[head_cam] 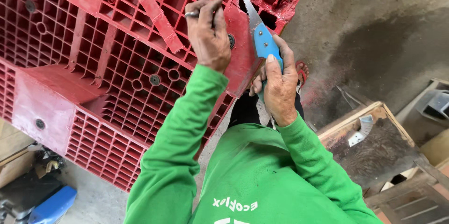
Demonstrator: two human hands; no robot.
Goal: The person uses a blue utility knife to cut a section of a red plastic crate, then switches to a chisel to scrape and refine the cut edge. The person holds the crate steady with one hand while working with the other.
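**Red plastic pallet steadied for the saw**

The red plastic pallet (117, 65) fills the upper left of the head view, tilted on edge. The left hand (208, 32) clamps its cut edge, apparently steadying it. The right hand (278, 86) is closed on a blue-handled saw (262, 34), blade angled into the edge. Lower right sits a wooden crate (374, 144).

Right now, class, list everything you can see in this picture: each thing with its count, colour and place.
Ribbed plastic pallet: one, red, tilted, upper left.
Toothed hand saw with blue handle: one, steel blade against the pallet edge, centre top.
Open wooden box: one, brown, lower right, holding a pale curved piece.
Blue object: one, bottom left on the floor.
Red sandal: one, on the concrete floor.
Green sleeves: two.
Left hand: ringed, gripping the pallet.
Right hand: gripping the saw.
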